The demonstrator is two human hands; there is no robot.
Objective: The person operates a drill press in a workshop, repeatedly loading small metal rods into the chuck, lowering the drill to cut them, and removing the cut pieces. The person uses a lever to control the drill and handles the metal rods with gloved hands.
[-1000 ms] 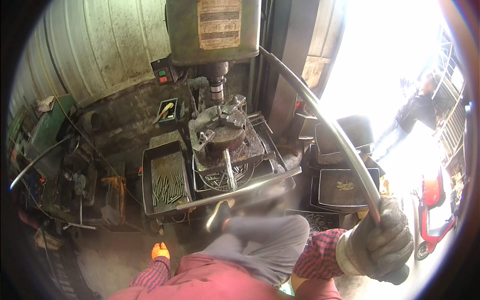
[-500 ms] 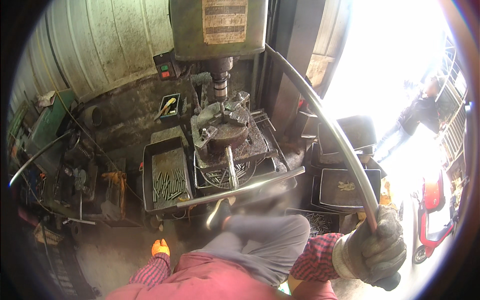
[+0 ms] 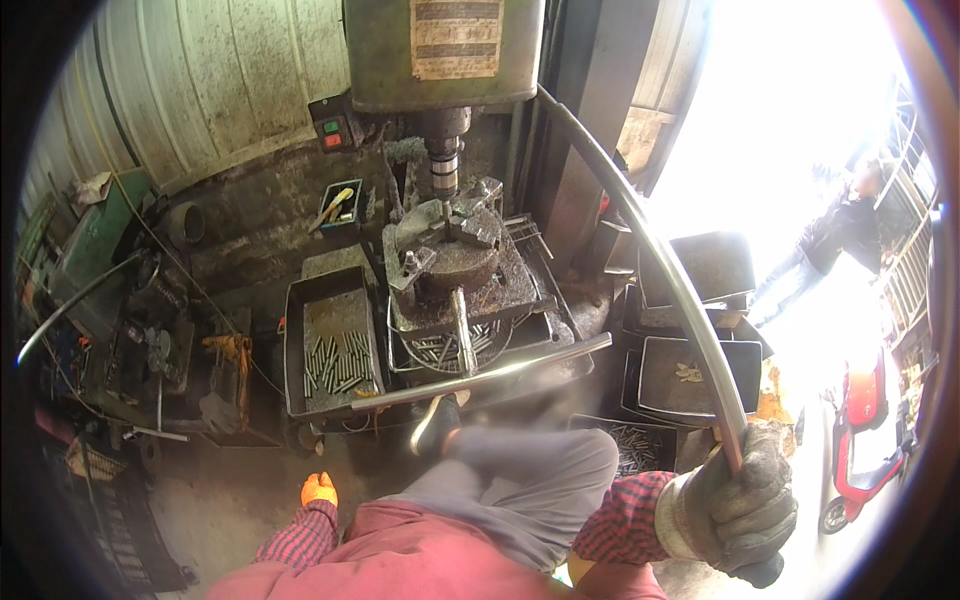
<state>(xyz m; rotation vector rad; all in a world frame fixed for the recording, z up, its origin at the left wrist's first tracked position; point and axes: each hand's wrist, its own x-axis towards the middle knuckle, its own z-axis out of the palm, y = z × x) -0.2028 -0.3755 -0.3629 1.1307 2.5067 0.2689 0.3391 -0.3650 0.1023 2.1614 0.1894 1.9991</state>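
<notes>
My right hand [image 3: 738, 508], in a worn dark grey glove, is closed around the lower end of a long curved metal lever [image 3: 672, 262]. The lever runs up to the head of a drill press [image 3: 447, 60]. Below its chuck [image 3: 444, 172], a tool points down at a round clamping fixture [image 3: 456, 262] on the machine table. From the fixture a handle reaches toward me and meets a long crossbar [image 3: 490, 374]. My left hand [image 3: 319, 488], gloved in orange, hangs low at my left side, apart from the machine. Its fingers are too foreshortened to read.
Left of the fixture stands a metal tray [image 3: 292, 350] with several short metal pins [image 3: 338, 366]. More pins lie in a bin [image 3: 640, 447] by my right knee. Stacked trays [image 3: 700, 375] stand at right. Farther off are a red scooter [image 3: 866, 430] and a person [image 3: 835, 235].
My right hand and the lever's end have shifted slightly to the left. The left hand stays low at my side, and the view has moved a little.
</notes>
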